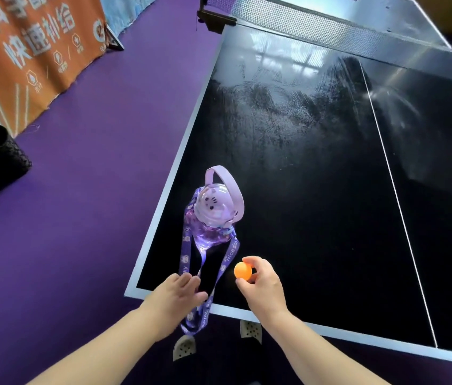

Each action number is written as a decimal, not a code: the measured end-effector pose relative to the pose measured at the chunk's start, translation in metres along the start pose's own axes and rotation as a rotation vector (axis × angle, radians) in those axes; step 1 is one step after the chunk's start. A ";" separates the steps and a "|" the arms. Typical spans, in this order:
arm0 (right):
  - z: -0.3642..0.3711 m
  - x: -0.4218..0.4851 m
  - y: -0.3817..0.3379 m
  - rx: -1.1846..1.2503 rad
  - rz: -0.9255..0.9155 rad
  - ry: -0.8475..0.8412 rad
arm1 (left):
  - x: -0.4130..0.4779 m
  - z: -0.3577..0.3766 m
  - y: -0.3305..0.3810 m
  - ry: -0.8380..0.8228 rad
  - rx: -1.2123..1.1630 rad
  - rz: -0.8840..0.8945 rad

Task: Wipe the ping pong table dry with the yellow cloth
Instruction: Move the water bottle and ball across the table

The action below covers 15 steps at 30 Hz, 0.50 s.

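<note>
Nearest, left hand [175,298], fingers straight, touches the strap [184,262] below the bottle [213,212]. Right of the bottle, right hand [261,287] pinches an orange ball [243,270]. I judge I'm clearing the table [302,218]. Wet smears [274,107] lie beyond the bottle. I see no yellow cloth.

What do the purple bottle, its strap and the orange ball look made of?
The purple bottle looks like translucent glossy plastic; light glows through it. Its strap seems woven fabric, matte, printed, limp. The orange ball is likely smooth matte plastic, evenly coloured.
</note>
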State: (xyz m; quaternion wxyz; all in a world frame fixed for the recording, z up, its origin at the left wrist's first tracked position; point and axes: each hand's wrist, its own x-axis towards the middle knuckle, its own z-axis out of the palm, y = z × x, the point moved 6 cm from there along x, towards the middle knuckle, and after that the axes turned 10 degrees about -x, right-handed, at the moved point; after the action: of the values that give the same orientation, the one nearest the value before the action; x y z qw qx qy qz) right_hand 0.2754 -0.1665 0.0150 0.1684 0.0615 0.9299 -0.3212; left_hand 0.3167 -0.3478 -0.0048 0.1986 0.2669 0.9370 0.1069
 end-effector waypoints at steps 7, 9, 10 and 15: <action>0.007 -0.003 -0.003 0.007 0.005 -0.005 | -0.012 -0.009 -0.024 0.339 -0.326 -0.180; 0.009 -0.003 -0.007 0.020 0.000 -0.008 | -0.019 -0.014 -0.049 0.490 -0.627 -0.547; 0.009 -0.003 -0.010 0.029 -0.004 -0.006 | -0.022 -0.016 -0.058 0.489 -0.739 -0.734; 0.020 -0.003 -0.028 0.073 -0.037 0.001 | -0.024 0.010 -0.084 0.361 -1.078 -1.049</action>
State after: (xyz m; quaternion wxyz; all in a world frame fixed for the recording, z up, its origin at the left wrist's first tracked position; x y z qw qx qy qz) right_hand 0.2770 -0.2006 0.0177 0.1596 0.0503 0.9187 -0.3578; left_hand 0.3011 -0.4297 -0.0320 0.1701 -0.3672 0.7770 0.4821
